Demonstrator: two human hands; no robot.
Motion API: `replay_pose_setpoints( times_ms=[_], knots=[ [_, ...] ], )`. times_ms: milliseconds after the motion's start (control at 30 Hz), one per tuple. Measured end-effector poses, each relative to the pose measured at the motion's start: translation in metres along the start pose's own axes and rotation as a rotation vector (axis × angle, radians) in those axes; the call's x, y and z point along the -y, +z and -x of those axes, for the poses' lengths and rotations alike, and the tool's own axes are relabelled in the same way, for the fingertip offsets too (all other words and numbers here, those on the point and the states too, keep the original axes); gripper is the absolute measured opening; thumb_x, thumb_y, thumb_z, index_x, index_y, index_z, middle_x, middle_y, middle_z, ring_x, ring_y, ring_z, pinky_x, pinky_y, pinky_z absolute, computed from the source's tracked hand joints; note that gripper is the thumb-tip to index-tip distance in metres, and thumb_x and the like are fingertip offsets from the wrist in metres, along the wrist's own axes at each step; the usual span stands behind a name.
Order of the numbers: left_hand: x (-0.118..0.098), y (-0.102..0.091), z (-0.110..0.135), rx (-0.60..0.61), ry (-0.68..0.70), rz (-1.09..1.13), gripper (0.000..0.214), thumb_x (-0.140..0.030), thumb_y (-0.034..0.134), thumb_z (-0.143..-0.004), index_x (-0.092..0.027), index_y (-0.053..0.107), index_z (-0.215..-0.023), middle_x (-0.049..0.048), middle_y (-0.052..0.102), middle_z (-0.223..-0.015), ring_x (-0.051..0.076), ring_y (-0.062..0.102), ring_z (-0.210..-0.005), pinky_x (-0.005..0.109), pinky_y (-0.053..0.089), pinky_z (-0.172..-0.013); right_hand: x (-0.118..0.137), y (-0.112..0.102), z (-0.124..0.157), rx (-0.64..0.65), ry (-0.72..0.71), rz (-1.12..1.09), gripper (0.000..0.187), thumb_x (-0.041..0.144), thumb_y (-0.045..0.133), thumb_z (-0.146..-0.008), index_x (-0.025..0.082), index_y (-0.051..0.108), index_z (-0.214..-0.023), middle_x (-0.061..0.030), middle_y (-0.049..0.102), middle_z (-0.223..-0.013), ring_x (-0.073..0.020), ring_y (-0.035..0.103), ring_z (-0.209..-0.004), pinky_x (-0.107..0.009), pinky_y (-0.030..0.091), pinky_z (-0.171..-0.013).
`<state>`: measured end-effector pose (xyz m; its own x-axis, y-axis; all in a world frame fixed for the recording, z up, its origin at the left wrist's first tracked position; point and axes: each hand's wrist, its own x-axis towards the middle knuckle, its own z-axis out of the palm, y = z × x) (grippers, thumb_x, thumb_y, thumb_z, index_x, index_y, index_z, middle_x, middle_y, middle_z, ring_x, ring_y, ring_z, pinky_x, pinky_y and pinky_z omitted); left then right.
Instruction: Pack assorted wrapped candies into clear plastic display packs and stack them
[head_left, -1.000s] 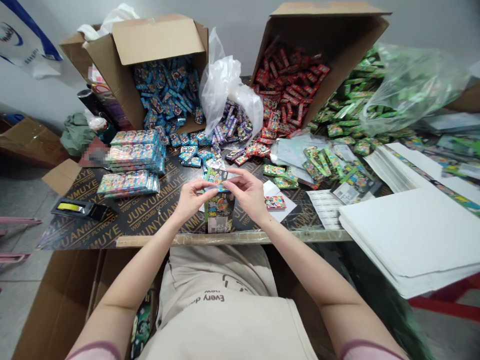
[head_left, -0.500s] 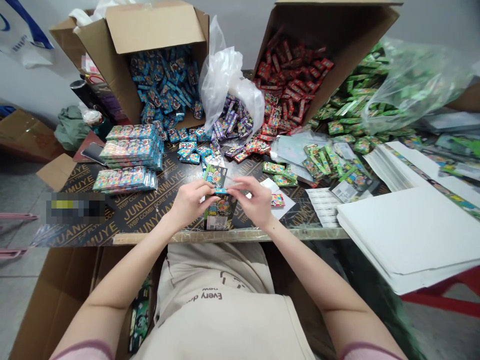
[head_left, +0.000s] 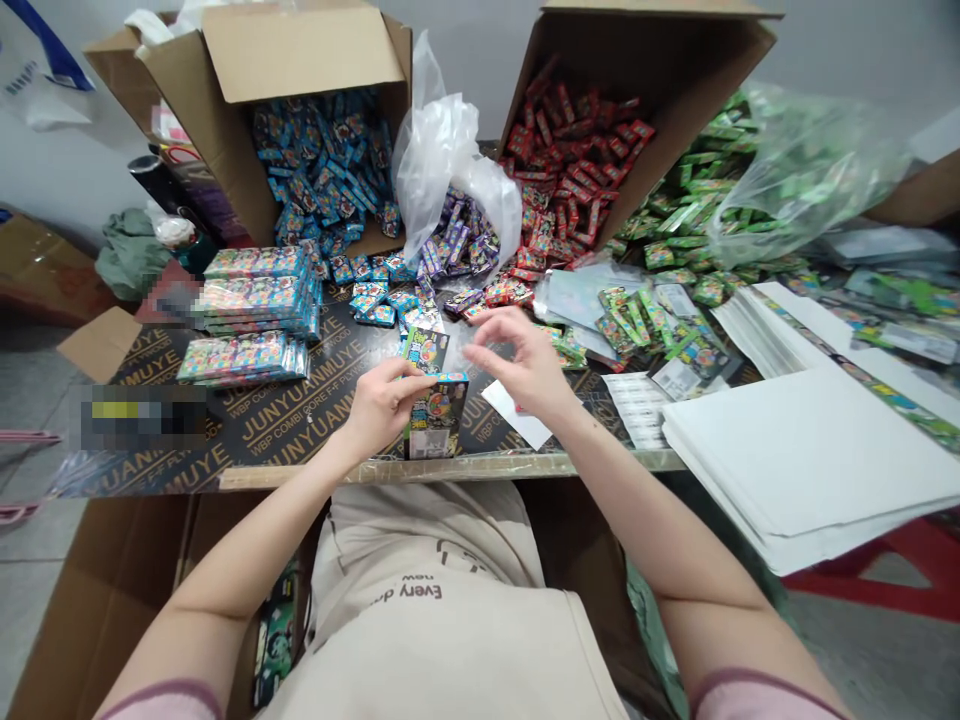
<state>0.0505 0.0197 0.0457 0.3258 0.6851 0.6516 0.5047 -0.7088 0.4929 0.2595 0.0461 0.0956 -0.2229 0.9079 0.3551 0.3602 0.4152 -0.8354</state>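
My left hand [head_left: 382, 400] grips the top of a small upright printed carton [head_left: 435, 418] with its lid flap raised, standing at the near table edge. A small blue packet sits in the carton's open top. My right hand [head_left: 525, 365] hovers to the right of the carton, above a white card [head_left: 519, 415], fingers loosely curled with nothing visible in them. Loose blue packets [head_left: 375, 300] lie just beyond the carton.
Tipped cardboard boxes hold blue packets [head_left: 322, 170] and red packets [head_left: 577, 150]; a plastic bag holds purple packets [head_left: 457, 240]; green packets [head_left: 675, 220] spill at right. Stacked wrapped packs [head_left: 255, 300] stand at left. White sheets [head_left: 810, 460] lie at right. An open carton [head_left: 112, 600] sits below.
My right hand has let go of the carton's top and moved right and away. The left hand stays on the carton. The view has shifted slightly.
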Motion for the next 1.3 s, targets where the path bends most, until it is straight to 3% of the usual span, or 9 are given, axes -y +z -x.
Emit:
replay_pose_setpoints(
  times_ms=[100, 233, 433, 567, 800, 900, 1033, 1167, 1300],
  knots=[
    [-0.002, 0.001, -0.001, -0.091, -0.073, 0.085, 0.007, -0.012, 0.067, -0.079, -0.019, 0.071, -0.08, 0.0044, 0.071, -0.078, 0.016, 0.068, -0.073, 0.028, 0.053, -0.069, -0.001, 0.011, -0.009, 0.355, 0.085, -0.113, 0.026, 0.04, 0.067, -0.079, 0.019, 0.059, -0.068, -0.0036, 0.064, -0.083, -0.0185, 0.059, -0.084, -0.033, 0.045, -0.077],
    [-0.005, 0.001, -0.002, -0.102, -0.125, 0.087, 0.007, -0.012, 0.068, -0.076, -0.018, 0.066, -0.073, 0.0042, 0.072, -0.077, 0.017, 0.069, -0.074, 0.03, 0.055, -0.07, -0.006, 0.025, -0.012, 0.489, 0.174, -0.191, 0.024, 0.037, 0.067, -0.076, 0.018, 0.057, -0.068, 0.0002, 0.059, -0.068, -0.0128, 0.053, -0.065, -0.027, 0.04, -0.062],
    [-0.011, 0.004, -0.001, -0.139, -0.115, 0.039, 0.011, -0.02, 0.071, -0.073, -0.017, 0.061, -0.07, 0.0035, 0.068, -0.075, 0.016, 0.066, -0.071, 0.028, 0.052, -0.066, -0.01, 0.029, -0.014, 0.459, 0.192, -0.172, 0.022, 0.034, 0.068, -0.073, 0.018, 0.056, -0.065, 0.0014, 0.056, -0.062, -0.011, 0.049, -0.059, -0.025, 0.037, -0.057],
    [-0.01, 0.009, -0.001, -0.137, -0.2, 0.046, 0.014, -0.02, 0.07, -0.076, -0.018, 0.06, -0.067, 0.003, 0.066, -0.074, 0.016, 0.064, -0.072, 0.028, 0.05, -0.068, -0.014, 0.036, -0.009, 0.353, 0.319, -0.406, 0.028, 0.03, 0.075, -0.064, 0.021, 0.052, -0.078, 0.0049, 0.057, -0.06, -0.0113, 0.052, -0.057, -0.024, 0.038, -0.056],
    [-0.013, 0.023, 0.027, -0.127, -0.623, 0.531, 0.032, -0.031, 0.079, -0.069, -0.015, 0.067, -0.094, 0.0042, 0.07, -0.086, 0.017, 0.066, -0.076, 0.027, 0.053, -0.069, -0.027, 0.045, 0.007, 0.149, 0.613, -0.737, 0.042, 0.045, 0.07, -0.07, 0.026, 0.053, -0.104, 0.0024, 0.065, -0.071, -0.0158, 0.061, -0.066, -0.027, 0.045, -0.061],
    [-0.014, -0.001, 0.041, -0.129, -0.611, 0.46, 0.021, -0.033, 0.07, -0.079, -0.015, 0.07, -0.091, 0.0043, 0.072, -0.082, 0.017, 0.066, -0.074, 0.027, 0.053, -0.07, -0.056, 0.034, 0.019, -0.043, 0.515, -0.476, 0.045, 0.062, 0.048, -0.084, 0.03, 0.051, -0.114, -0.0043, 0.067, -0.1, -0.0207, 0.064, -0.094, -0.035, 0.05, -0.077],
    [0.01, -0.07, 0.047, -0.247, -0.333, -0.139, 0.023, -0.027, 0.063, -0.084, -0.022, 0.071, -0.105, 0.0059, 0.072, -0.102, 0.02, 0.066, -0.096, 0.033, 0.05, -0.089, -0.122, 0.005, 0.038, -0.165, 0.193, 0.434, 0.053, 0.061, 0.049, -0.083, 0.022, 0.059, -0.118, -0.0147, 0.054, -0.133, -0.0332, 0.045, -0.126, -0.054, 0.034, -0.102],
    [0.073, -0.126, 0.065, -0.159, -0.358, -0.591, 0.029, -0.023, 0.056, -0.084, -0.022, 0.07, -0.109, 0.008, 0.071, -0.107, 0.023, 0.063, -0.105, 0.037, 0.046, -0.097, -0.164, -0.026, 0.059, 0.0, 0.278, 0.875, 0.048, 0.051, 0.04, -0.091, 0.02, 0.062, -0.12, -0.0174, 0.052, -0.136, -0.0363, 0.043, -0.128, -0.057, 0.034, -0.099],
    [0.141, -0.138, 0.091, -0.047, -0.472, -0.7, 0.03, -0.027, 0.057, -0.081, -0.019, 0.07, -0.107, 0.0105, 0.068, -0.115, 0.027, 0.059, -0.113, 0.043, 0.041, -0.102, -0.163, -0.043, 0.075, 0.124, 0.49, 0.999, 0.054, 0.052, 0.033, -0.094, 0.023, 0.047, -0.138, -0.0162, 0.043, -0.146, -0.0345, 0.046, -0.125, -0.058, 0.038, -0.096]
  ],
)
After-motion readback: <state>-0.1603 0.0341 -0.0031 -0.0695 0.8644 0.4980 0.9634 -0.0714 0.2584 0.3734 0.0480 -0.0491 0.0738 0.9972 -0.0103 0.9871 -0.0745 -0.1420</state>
